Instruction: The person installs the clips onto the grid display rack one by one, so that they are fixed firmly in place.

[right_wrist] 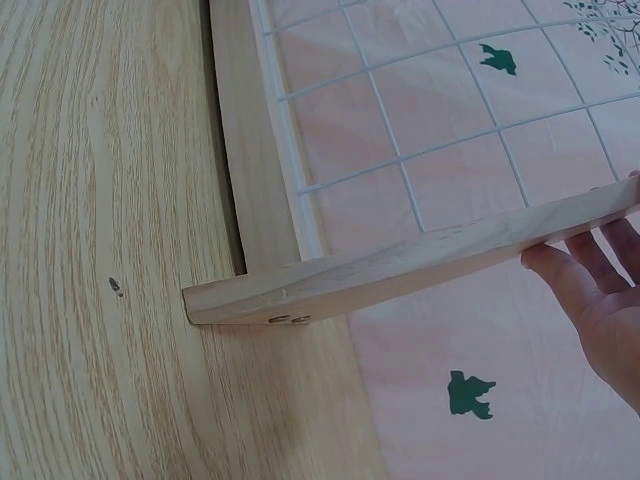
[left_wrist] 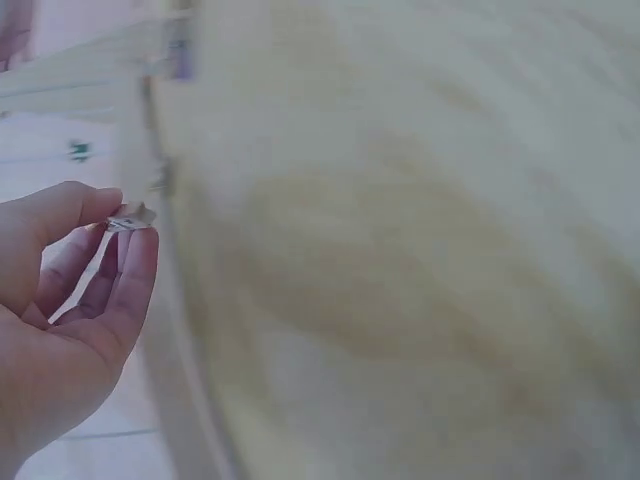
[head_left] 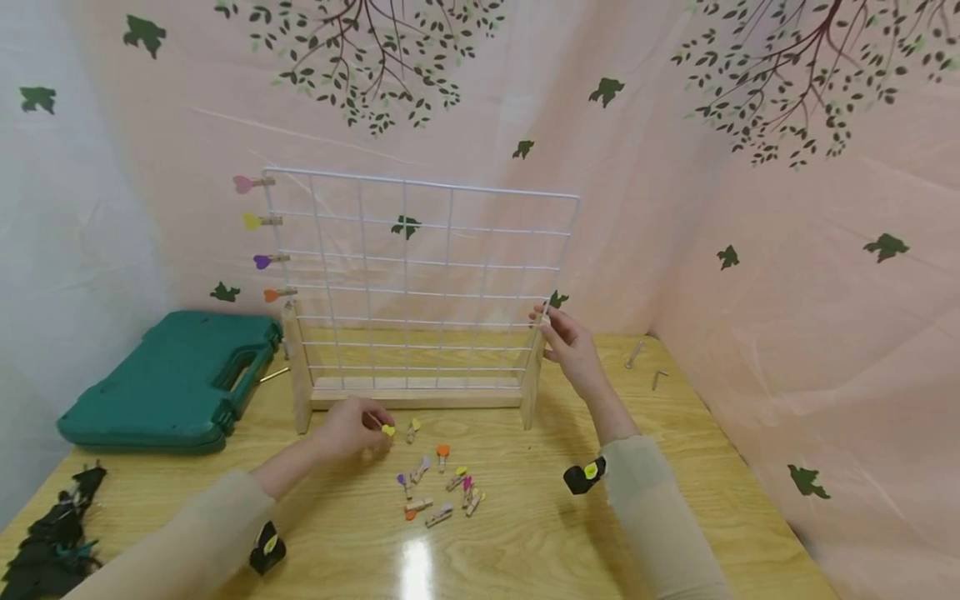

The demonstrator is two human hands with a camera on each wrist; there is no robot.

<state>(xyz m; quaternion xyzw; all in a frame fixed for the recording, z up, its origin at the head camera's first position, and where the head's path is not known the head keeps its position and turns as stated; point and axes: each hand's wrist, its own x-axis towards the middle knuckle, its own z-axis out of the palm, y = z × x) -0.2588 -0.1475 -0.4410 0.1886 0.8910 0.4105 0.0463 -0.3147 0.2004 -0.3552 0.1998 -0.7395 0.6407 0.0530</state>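
Note:
My left hand (head_left: 356, 429) is low over the table in front of the rack and pinches a small wooden clothespin (left_wrist: 130, 218) with a yellow heart between thumb and fingertips. At the rack's right side, my right hand (head_left: 573, 350) grips the upper part of the wooden post (right_wrist: 400, 260), thumb on the near side. The post supports a white wire grid (head_left: 405, 182). Several heart clothespins are clipped down the grid's left edge: pink (head_left: 243, 184), yellow (head_left: 251, 222), purple (head_left: 262, 262) and orange (head_left: 272, 295). More loose clothespins (head_left: 438, 516) lie scattered on the table near my left hand.
A green plastic case (head_left: 172, 375) lies left of the rack. Black items (head_left: 56, 533) sit at the table's near left edge. A bolt (head_left: 634, 354) and a hex key (head_left: 657, 380) lie at the back right. A printed cloth backdrop (head_left: 465, 108) hangs behind.

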